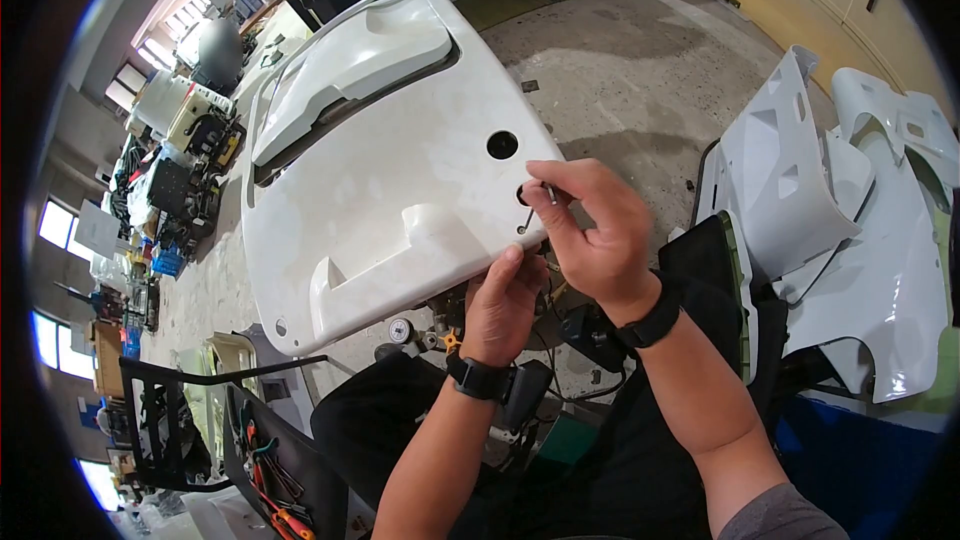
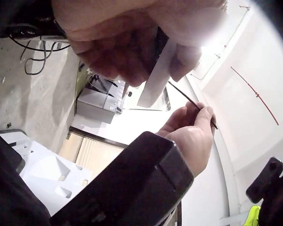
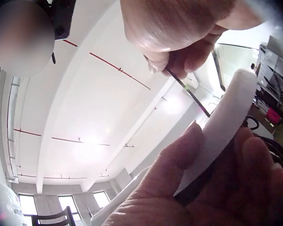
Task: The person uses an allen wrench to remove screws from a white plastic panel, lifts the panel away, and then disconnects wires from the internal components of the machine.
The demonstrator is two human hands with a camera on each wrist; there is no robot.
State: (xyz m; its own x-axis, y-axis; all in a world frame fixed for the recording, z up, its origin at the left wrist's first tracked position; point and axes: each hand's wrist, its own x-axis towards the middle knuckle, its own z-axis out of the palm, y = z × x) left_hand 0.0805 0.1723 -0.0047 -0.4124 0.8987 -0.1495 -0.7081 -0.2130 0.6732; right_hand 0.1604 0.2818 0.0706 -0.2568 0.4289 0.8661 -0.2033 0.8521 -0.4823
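Spanning left to centre: white panel (image 1: 380, 170), near right edge gripped by left hand (image 1: 500, 310), thumb beside small hole (image 1: 521, 230). Thin dark rod (image 3: 188, 92) slants from hole up, far and right; right hand (image 1: 608, 240) pinches it. Hands apart, left nearer hole.

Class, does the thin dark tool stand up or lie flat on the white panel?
It stands up, slanted: the right hand pinches the thin dark tool, its lower end at the white panel.
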